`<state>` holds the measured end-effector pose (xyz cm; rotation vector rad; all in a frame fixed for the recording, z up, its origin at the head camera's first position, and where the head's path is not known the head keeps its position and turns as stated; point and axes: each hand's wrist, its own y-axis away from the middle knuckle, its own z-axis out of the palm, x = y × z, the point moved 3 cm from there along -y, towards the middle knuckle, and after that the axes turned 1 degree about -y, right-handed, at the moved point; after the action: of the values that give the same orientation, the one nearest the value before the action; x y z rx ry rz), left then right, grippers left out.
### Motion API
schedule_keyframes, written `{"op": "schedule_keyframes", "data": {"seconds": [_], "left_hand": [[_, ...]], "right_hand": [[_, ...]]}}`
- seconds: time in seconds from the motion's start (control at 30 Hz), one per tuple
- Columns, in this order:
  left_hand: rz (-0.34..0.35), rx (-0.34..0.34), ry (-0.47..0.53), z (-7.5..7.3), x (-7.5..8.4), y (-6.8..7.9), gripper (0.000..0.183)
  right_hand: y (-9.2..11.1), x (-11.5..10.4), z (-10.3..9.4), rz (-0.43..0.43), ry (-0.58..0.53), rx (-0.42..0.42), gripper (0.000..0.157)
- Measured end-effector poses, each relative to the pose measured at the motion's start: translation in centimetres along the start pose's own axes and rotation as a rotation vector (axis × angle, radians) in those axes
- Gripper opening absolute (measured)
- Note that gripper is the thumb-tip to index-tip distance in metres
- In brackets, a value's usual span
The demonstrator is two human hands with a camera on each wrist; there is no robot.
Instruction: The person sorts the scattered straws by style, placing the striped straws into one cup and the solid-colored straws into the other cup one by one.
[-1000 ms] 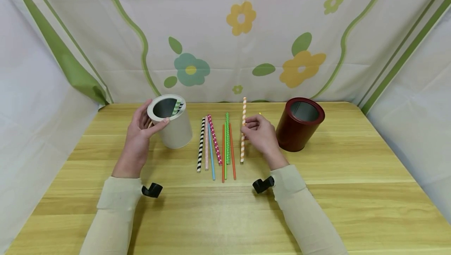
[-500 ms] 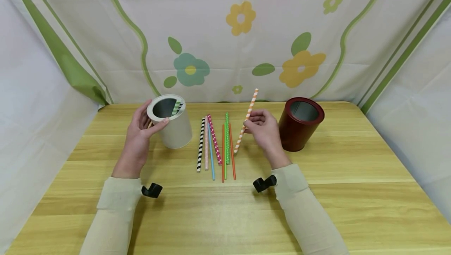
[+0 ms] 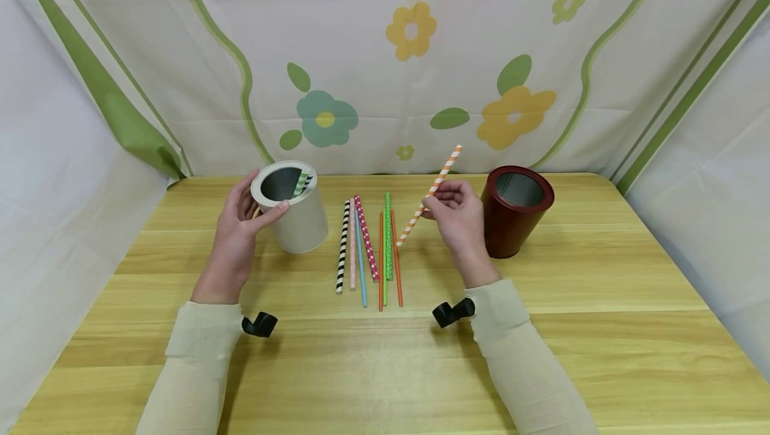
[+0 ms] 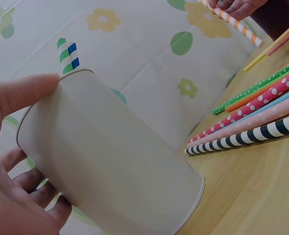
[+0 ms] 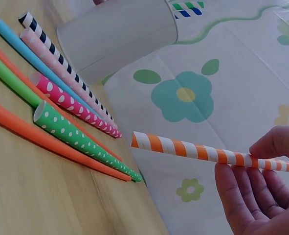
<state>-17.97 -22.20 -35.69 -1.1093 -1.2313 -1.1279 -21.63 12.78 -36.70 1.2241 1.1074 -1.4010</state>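
Note:
My left hand (image 3: 233, 244) holds the white can (image 3: 305, 224) at its rim, thumb on the near side and fingers behind. Out of its opening poke a green-striped straw (image 3: 301, 183) and a blue-striped straw (image 4: 74, 55). Between thumb and fingers, my right hand (image 3: 462, 224) pinches an orange-striped paper straw (image 3: 446, 170). That straw tilts, its upper end to the right and its lower end over the row of straws. Just right of this hand stands a dark red can (image 3: 504, 229), partly covered by it.
Several straws lie side by side mid-table: black-striped (image 3: 343, 248), pink (image 3: 353, 254), blue (image 3: 361, 261), magenta dotted (image 3: 367, 238), green dotted (image 3: 388, 221) and plain ones. A yellow straw (image 4: 271, 45) lies near the dark red can. A flowered curtain (image 3: 373, 54) hangs behind the table.
The orange-striped straw has risen from the table and tipped to the right at its top. My right hand has shifted slightly right with it, while the left hand stays on the white can.

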Motion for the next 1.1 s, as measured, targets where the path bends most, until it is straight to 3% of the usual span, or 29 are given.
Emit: {"op": "schedule_keyframes", "data": {"seconds": [0.6,1.1], "left_hand": [[-0.008,0.004,-0.012,-0.06,0.02,0.03,0.091],[-0.004,0.006,-0.008,-0.04,-0.06,-0.02,0.091]], "right_hand": [[0.20,-0.81,-0.15,-0.034,-0.105,0.041,0.028],[0.14,-1.02,-0.29,-0.094,-0.106,0.031,0.035]]}}
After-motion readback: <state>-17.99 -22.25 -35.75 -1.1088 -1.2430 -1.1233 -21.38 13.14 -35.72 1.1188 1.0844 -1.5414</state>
